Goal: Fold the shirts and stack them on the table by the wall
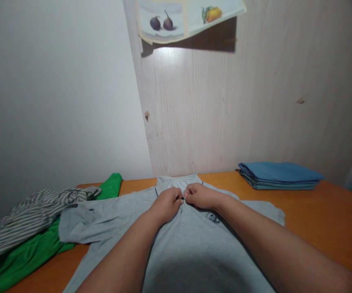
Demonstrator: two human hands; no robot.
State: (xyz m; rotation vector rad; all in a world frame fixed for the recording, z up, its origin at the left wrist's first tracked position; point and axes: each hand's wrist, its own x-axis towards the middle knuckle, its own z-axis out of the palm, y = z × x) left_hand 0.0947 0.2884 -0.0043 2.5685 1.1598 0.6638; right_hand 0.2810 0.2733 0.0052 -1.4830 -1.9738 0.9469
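Observation:
A light grey polo shirt (194, 248) lies spread out with its collar toward the wall and its sleeves out to both sides. My left hand (168, 202) is closed in a pinch on the front of the shirt just below the collar. Close beside it, my right hand (200, 196) pinches the same spot from the other side. A small dark bit, perhaps a button, shows between the fingertips. The cloth puckers under both hands. A dark printed emblem (212, 217) sits on the chest near my right wrist.
On the orange table (325, 228), a folded stack of blue cloths (280, 175) stands at the back right. A striped garment (32, 215) lies crumpled over a green cloth (41, 244) at the left. Pictures of fruit (163, 20) hang on the wall behind.

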